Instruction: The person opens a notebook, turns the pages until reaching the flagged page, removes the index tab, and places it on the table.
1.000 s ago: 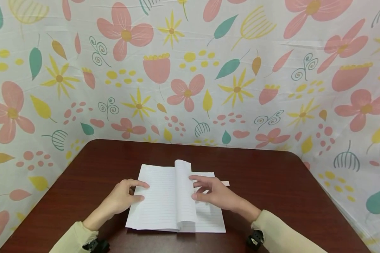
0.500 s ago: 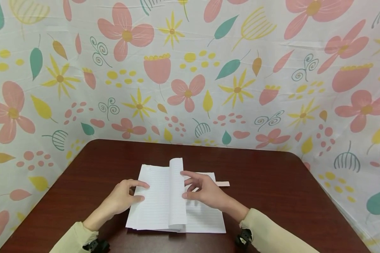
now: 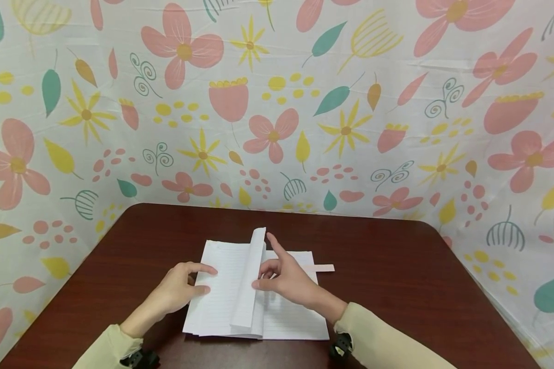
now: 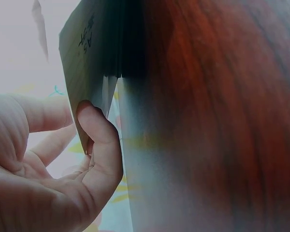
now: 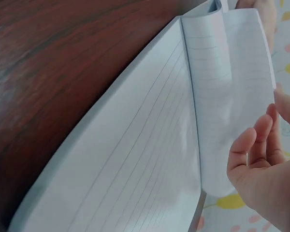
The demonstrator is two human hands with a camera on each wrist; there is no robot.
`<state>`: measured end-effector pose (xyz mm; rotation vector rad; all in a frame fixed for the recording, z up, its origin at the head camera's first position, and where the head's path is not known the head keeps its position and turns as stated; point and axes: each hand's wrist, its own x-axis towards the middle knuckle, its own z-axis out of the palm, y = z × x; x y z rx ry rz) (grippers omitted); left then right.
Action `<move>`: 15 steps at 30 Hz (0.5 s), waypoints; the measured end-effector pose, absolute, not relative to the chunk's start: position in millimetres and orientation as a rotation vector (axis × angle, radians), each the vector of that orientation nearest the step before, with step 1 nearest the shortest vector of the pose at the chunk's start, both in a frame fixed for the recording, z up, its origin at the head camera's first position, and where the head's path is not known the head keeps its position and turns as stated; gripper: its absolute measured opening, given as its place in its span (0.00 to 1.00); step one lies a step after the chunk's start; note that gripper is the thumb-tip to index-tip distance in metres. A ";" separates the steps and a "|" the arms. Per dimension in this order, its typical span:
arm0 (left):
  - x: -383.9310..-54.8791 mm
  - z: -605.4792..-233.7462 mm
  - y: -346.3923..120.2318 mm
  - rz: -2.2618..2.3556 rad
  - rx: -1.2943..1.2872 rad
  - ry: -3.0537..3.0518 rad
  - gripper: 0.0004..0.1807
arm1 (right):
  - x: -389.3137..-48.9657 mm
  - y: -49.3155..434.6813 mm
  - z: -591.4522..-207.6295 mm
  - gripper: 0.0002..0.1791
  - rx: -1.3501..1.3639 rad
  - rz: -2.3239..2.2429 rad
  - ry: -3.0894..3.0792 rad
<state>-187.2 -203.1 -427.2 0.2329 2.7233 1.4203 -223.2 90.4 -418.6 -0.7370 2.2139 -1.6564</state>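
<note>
An open lined notebook (image 3: 295, 318) lies on the dark wooden table. One notebook page (image 3: 245, 297) stands raised and curled over the middle, leaning left. My left hand (image 3: 177, 287) holds the notebook's left edge, with thumb and index finger on top. In the left wrist view, a finger curls against a panel marked "A5" (image 4: 86, 41). My right hand (image 3: 291, 279) has its thumb at the raised page's free edge and its index finger stretched upward. In the right wrist view, the other fingers (image 5: 241, 150) are curled beside the page; fingertip contact there is partly hidden.
A thin pale strip (image 3: 324, 268) sticks out past the notebook's right side. Behind the table (image 3: 397, 266), a white cloth with flowers and leaves (image 3: 277, 102) hangs along its back and sides. Black wrist devices (image 3: 340, 346) sit at both cuffs.
My right hand has moved left with the page, which now leans farther left. Its index finger has lifted off and straightened upward. My left hand has stayed in place.
</note>
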 end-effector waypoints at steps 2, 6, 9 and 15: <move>-187.2 -427.2 -202.9 1.423 0.229 2.722 0.18 | -223.3 87.5 -418.3 0.63 -0.726 -1.650 2.215; -187.3 -428.0 -202.7 1.427 0.217 2.720 0.18 | -223.2 80.1 -416.6 0.56 -0.766 -1.626 2.190; -187.7 -428.7 -203.0 1.428 0.195 2.715 0.19 | -223.0 74.1 -415.7 0.49 -0.806 -1.612 2.151; -188.2 -428.0 -202.6 1.435 0.180 2.704 0.20 | -222.7 61.8 -417.5 0.42 -0.803 -1.566 2.139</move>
